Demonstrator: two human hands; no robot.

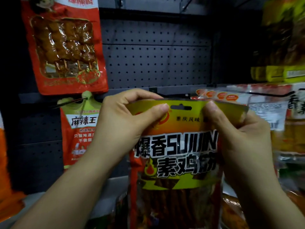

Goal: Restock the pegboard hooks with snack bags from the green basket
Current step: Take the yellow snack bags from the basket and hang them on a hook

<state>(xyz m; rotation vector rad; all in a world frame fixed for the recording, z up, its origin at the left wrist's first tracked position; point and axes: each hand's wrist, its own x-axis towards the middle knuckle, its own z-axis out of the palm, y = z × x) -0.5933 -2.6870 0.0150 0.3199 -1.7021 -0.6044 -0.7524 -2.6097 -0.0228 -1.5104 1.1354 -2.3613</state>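
My left hand [125,119] and right hand [234,129] each grip the snack bag [178,154] header. Risk: hang slot [181,107] misses the dim hook [166,95], tearing the header.

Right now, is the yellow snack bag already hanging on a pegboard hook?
No, the yellow snack bag is held up by the left hand and right hand, its hang slot empty.
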